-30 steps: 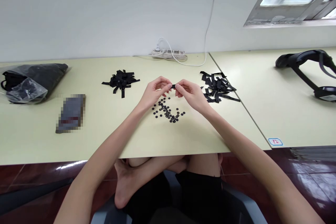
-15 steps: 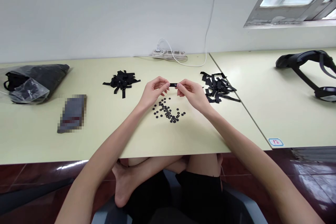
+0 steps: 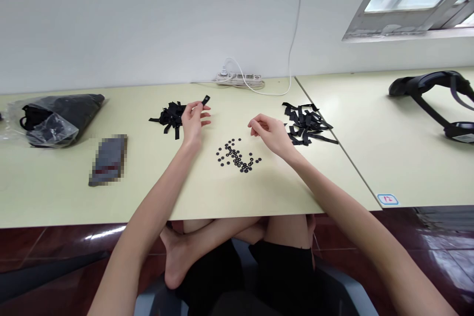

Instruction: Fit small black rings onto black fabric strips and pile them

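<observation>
My left hand (image 3: 194,119) is beside the left pile of black strips (image 3: 171,114) and pinches one short black strip (image 3: 205,100) between its fingertips. My right hand (image 3: 269,132) hovers over the table with its fingers loosely curled and nothing in them, just left of the right pile of black strips (image 3: 306,121). A scatter of small black rings (image 3: 237,156) lies on the table between my hands, toward me.
A plastic bag of black items (image 3: 55,118) and a blurred dark flat object (image 3: 108,160) lie at the left. A power strip (image 3: 239,78) with a white cable sits by the wall. A black headset (image 3: 437,94) rests on the adjoining table (image 3: 407,158).
My left hand has carried the black strip away from my right hand, leftward to the left pile. My right hand has let go of it and stayed near the rings.
</observation>
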### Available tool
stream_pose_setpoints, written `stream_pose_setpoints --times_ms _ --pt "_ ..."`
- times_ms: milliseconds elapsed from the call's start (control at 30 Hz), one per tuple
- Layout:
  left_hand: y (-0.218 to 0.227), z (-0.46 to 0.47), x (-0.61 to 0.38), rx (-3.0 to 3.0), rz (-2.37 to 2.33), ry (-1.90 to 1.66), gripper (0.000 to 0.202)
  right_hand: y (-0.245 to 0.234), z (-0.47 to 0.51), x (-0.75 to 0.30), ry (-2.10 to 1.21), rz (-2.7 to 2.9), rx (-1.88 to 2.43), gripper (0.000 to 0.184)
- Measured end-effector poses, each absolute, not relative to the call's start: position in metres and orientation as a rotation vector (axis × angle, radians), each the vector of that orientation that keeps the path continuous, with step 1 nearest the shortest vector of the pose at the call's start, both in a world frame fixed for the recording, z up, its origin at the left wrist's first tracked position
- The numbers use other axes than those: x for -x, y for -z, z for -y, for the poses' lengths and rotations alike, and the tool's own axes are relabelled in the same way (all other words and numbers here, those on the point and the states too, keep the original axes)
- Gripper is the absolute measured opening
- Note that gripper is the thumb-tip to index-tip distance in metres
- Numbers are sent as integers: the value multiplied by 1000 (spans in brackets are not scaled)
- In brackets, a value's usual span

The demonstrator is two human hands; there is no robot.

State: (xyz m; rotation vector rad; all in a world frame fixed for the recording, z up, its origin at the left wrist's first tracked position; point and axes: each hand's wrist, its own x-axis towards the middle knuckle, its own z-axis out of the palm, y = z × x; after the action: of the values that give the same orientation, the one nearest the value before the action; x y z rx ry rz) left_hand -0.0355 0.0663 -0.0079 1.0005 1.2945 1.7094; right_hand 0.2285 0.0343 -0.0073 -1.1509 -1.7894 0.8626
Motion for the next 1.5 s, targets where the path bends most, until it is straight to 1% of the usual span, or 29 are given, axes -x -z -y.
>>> stream_pose_setpoints --times_ms 33,100,133,200,300,467,633,733,800,900,967,1033,1167,1233,1300,1400,1500 --pt "6 -69 41 -962 -1294 -1761 23 11 -38 -231 -704 1838 1232 21" --pt "5 -76 55 -873 -1285 -1889 20 22 -49 -239 -274 1919 1408 16" --pt "5 -79 62 -820 -1271 -1953 17 27 -55 -245 -138 1935 1508 21" --pt "8 -85 77 -693 -1233 -2000 13 37 -68 -257 -62 1959 1684 32" --pt "16 -92 93 -506 -1237 -2033 11 46 -83 -275 -81 1979 1746 31" --pt "20 -95 98 -230 -1190 -2026 16 42 -91 -285 -195 1935 1644 32" --pt "6 -85 89 -139 -918 -1990 21 32 -92 -295 -344 1983 1515 26" --pt "1 -81 80 -175 -804 -1958 24 29 -94 -308 -428 2073 1484 26" --pt "1 -81 74 -248 -807 -1907 22 30 -95 -312 -461 2107 1496 28" --pt "4 -81 62 -392 -892 -1794 12 33 -95 -308 -445 2136 1482 31" --pt "5 -79 55 -501 -958 -1700 11 35 -95 -301 -417 2156 1459 32" --pt "5 -76 49 -601 -1002 -1616 16 37 -95 -295 -404 2155 1448 27" --pt "3 -69 41 -717 -1043 -1524 26 36 -93 -289 -409 2115 1459 11" --pt "2 -66 37 -766 -1059 -1501 28 33 -90 -286 -412 2076 1460 8" --pt "0 -63 32 -865 -1104 -1476 28 27 -86 -280 -480 1998 1436 8" --pt "-2 -54 20 -1168 -1176 -1386 27 17 -74 -265 -710 1858 1332 5" --pt "-4 -44 8 -1504 -1091 -1223 31 8 -57 -247 -878 1835 1180 10"
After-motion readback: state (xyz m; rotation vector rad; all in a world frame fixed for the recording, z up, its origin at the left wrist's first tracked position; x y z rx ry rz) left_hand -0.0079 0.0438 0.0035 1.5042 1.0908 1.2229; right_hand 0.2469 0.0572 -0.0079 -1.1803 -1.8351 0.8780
